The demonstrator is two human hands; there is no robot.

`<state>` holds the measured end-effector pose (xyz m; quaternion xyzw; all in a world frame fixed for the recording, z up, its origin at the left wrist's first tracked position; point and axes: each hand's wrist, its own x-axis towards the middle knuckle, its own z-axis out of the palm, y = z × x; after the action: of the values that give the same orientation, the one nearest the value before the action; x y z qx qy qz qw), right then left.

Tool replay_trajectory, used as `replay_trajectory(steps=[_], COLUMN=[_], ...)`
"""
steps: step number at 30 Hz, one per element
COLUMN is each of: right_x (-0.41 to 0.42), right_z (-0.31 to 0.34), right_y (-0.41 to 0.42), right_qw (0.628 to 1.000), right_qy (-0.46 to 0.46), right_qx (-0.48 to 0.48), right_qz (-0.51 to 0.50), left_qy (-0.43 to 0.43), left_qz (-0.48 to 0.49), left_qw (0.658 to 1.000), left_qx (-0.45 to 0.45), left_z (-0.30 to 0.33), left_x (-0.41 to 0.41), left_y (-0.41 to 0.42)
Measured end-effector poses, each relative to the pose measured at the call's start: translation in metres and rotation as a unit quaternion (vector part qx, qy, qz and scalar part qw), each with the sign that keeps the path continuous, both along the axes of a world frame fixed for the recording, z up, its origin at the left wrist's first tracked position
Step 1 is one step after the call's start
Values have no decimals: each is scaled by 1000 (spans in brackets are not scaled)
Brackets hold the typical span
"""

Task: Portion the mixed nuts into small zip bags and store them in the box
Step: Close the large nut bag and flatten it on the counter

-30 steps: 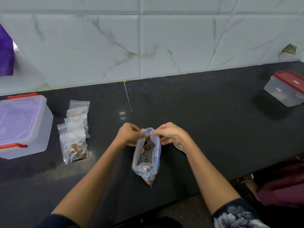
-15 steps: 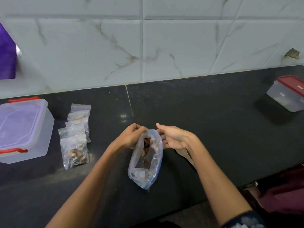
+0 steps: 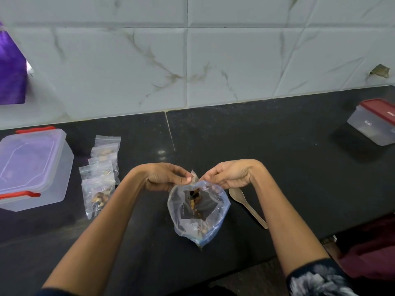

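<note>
A large clear plastic bag (image 3: 198,212) with a blue-tinted rim stands open on the black counter (image 3: 277,167), with mixed nuts (image 3: 195,201) inside it. My left hand (image 3: 166,176) pinches the bag's rim on its left side. My right hand (image 3: 226,174) pinches the rim on the right, and the mouth is spread wide between them. Several small zip bags (image 3: 100,176) holding nuts lie in an overlapping row to the left. Further left sits a clear box (image 3: 32,167) with a lid and red clips.
A light wooden spoon (image 3: 248,206) lies on the counter just right of the bag. A second clear container with a dark red lid (image 3: 374,120) sits at the far right. A purple object (image 3: 10,71) hangs at the left wall. The counter's front edge runs below my forearms.
My right hand, open beside the bag half a second ago, now pinches its rim. Both hands have pulled the bag's mouth wider, and the spoon has come into view.
</note>
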<state>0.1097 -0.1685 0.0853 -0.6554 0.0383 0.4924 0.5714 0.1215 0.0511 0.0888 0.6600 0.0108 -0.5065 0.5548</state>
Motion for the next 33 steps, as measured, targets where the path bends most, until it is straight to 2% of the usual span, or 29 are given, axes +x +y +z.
replay_trajectory(steps=[2, 4, 5, 7, 9, 11, 12, 13, 14, 16, 17, 18, 20, 22, 25, 27, 28, 29, 31, 32, 33], right_x=[0, -5, -9, -18, -28, -34, -35, -35, -34, -33, -34, -35, -39, -43, -46, -48, -48, -50, -57, -60, -63], right_z=[3, 5, 5, -2, -9, -15, -16, -15, -12, -5, -4, -7, -15, -24, -28, -24, -25, -25, -27, -30, -32], right_y=[4, 13, 20, 36, 50, 57, 57, 54, 50, 38, 28, 18, 4, 2, 15, 27, 32, 38, 52, 57, 60], right_qw=[999, 988, 970, 908, 841, 806, 813, 836, 874, 943, 953, 952, 941, 933, 930, 920, 900, 863, 768, 731, 716], right_qy=[-25, -106, -169, -310, -418, -461, -446, -406, -341, -165, -97, -60, -38, -32, -65, -140, -203, -281, -427, -479, -506], right_qx=[-28, -112, -176, -280, -325, -335, -333, -316, -270, -101, -12, 65, 177, 210, 140, 28, -59, -163, -315, -343, -342], right_qz=[-5, 3, 8, -31, -113, -160, -173, -190, -217, -272, -288, -294, -287, -290, -334, -364, -380, -386, -358, -345, -338], left_qy=[-45, -139, -200, -344, -478, -525, -511, -475, -412, -201, -109, -56, -14, -12, -45, -129, -221, -324, -475, -514, -531], left_qz=[-38, -72, -68, -21, 19, 66, 88, 105, 125, 166, 172, 173, 168, 161, 232, 322, 353, 367, 361, 355, 355], left_qw=[997, 973, 952, 897, 832, 807, 816, 837, 874, 962, 979, 980, 970, 966, 955, 932, 909, 870, 780, 751, 736], left_qx=[58, 168, 221, 275, 282, 261, 256, 251, 225, 75, -8, -78, -174, -203, -180, -105, -27, 63, 192, 216, 223], left_z=[5, 8, 6, -2, -17, -29, -30, -31, -28, -20, -20, -22, -32, -42, -47, -44, -44, -44, -41, -40, -42], left_x=[-1, -2, -4, -13, -23, -28, -28, -26, -25, -24, -24, -25, -29, -34, -40, -48, -52, -56, -66, -71, -73], left_y=[-1, -4, -8, -21, -35, -40, -38, -34, -28, -14, -5, 4, 18, 21, 7, -9, -15, -21, -29, -32, -33])
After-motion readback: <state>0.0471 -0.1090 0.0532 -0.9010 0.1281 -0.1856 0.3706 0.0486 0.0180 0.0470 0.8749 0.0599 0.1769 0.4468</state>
